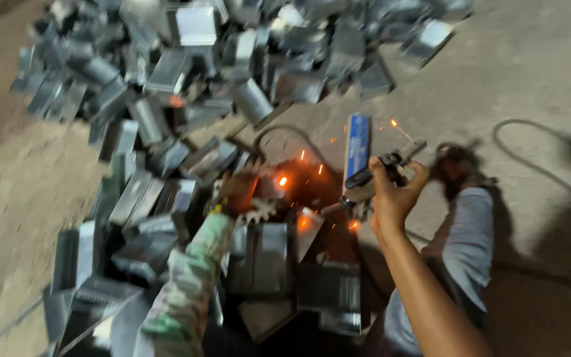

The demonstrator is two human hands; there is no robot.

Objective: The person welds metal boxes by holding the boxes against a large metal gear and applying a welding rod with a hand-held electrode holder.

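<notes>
Sparks (283, 180) are seen glowing orange at the centre of the view, scattered above small grey metal boxes (259, 258) heaped on the concrete floor (530, 79). The right hand (391, 195) is clamped around the grip of a welding electrode holder (381, 173), found at about three o'clock from the glow. The left hand (238, 192), in a patterned sleeve (190, 284), is set at nine o'clock from the sparks, touching the boxes; whether its fingers are together or apart cannot be told through the blur. A larger pile of boxes (232, 59) is spread toward twelve o'clock. A blue flat packet (357, 147) lies just beside the holder, and a cable (536, 158) is looped at three o'clock.
</notes>
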